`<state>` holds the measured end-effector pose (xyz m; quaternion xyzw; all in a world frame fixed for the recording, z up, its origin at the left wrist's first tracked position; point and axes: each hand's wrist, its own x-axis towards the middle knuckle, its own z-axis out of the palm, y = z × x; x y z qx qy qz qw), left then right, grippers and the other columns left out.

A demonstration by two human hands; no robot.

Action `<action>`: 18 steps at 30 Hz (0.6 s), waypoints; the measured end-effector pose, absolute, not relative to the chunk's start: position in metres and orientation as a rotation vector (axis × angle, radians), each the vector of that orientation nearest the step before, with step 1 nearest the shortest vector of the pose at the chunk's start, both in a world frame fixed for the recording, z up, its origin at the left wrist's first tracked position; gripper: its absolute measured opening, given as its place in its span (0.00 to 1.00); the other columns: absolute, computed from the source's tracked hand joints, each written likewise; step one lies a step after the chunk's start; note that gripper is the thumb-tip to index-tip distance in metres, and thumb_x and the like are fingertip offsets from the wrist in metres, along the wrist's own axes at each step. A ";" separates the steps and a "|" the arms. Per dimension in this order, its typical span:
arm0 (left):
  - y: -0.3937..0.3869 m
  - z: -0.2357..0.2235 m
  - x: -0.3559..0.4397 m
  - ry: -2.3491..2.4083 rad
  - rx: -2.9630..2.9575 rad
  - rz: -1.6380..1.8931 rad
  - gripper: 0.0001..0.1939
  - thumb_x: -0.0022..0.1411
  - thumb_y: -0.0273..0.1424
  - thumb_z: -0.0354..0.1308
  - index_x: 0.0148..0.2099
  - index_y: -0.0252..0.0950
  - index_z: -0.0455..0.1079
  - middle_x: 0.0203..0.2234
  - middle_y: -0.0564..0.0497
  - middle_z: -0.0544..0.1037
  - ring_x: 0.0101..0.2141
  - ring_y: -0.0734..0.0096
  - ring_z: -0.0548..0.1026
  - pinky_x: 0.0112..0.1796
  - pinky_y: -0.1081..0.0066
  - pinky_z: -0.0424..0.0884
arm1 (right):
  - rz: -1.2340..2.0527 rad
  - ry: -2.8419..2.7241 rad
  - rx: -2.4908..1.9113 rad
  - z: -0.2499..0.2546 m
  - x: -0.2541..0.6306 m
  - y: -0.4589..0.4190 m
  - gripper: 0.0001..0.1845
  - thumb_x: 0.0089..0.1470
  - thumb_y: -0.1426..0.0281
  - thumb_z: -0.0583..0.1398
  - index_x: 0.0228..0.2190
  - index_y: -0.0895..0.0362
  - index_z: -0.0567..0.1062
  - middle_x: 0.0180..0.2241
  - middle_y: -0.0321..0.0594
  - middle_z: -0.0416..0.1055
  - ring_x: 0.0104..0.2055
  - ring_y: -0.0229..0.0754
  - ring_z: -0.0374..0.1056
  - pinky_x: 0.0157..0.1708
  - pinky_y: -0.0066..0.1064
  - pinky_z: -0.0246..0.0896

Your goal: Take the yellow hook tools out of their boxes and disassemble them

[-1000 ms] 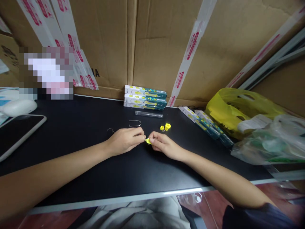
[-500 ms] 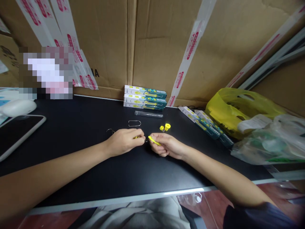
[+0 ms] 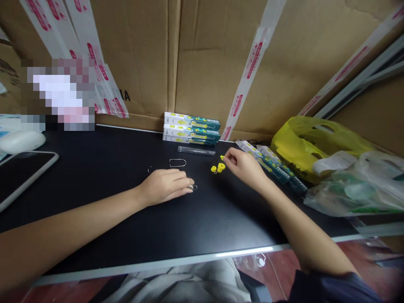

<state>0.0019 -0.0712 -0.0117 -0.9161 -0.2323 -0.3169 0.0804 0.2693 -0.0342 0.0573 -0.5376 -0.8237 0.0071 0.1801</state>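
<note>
My left hand [image 3: 167, 185] is closed over a thin metal piece with a looped end [image 3: 194, 187], which sticks out past the fingertips. A curved metal hook [image 3: 150, 170] shows behind the knuckles; whether the two are joined is hidden. My right hand [image 3: 244, 166] pinches a small yellow plastic piece [image 3: 222, 158], mostly covered by the fingers. Just below and left of those fingertips lie small yellow plastic caps [image 3: 221, 167] with a bit of metal beside them. Above my left hand, a U-shaped wire loop [image 3: 178, 163] rests on the black table [image 3: 189, 235].
Printed boxes [image 3: 191, 132] are stacked at the back, with a clear plastic tube [image 3: 196, 150] before them. More boxes [image 3: 268, 162] lie right, near a yellow bag [image 3: 293, 139] and a clear bag [image 3: 356, 185]. A phone [image 3: 25, 172] and a white mouse [image 3: 22, 142] sit left.
My right hand has moved up and right from beside my left hand to just above the yellow caps. The yellow strip it showed is now mostly out of sight. My left hand stays nearly in place.
</note>
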 end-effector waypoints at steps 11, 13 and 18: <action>-0.072 -0.010 0.005 -0.982 -2.853 -0.873 0.08 0.65 0.34 0.50 0.43 0.38 0.66 0.27 0.55 0.75 0.28 0.74 0.74 0.29 0.75 0.65 | 0.014 -2.823 -1.653 0.066 0.285 -0.040 0.05 0.52 0.71 0.58 0.26 0.54 0.73 0.27 0.38 0.73 0.27 0.37 0.65 0.24 0.27 0.43; -0.073 -0.009 0.005 -1.058 -2.916 -0.871 0.06 0.62 0.31 0.51 0.41 0.37 0.65 0.26 0.55 0.73 0.27 0.74 0.73 0.30 0.75 0.66 | -0.027 -2.821 -1.679 0.061 0.282 -0.040 0.05 0.52 0.72 0.58 0.26 0.55 0.74 0.27 0.39 0.73 0.28 0.38 0.66 0.25 0.28 0.42; -0.073 -0.008 0.005 -1.062 -2.969 -0.908 0.06 0.58 0.27 0.50 0.40 0.37 0.64 0.30 0.53 0.73 0.32 0.72 0.73 0.34 0.72 0.67 | -0.153 -2.765 -1.732 0.053 0.277 -0.038 0.04 0.53 0.72 0.56 0.27 0.55 0.70 0.26 0.39 0.72 0.25 0.38 0.64 0.24 0.28 0.40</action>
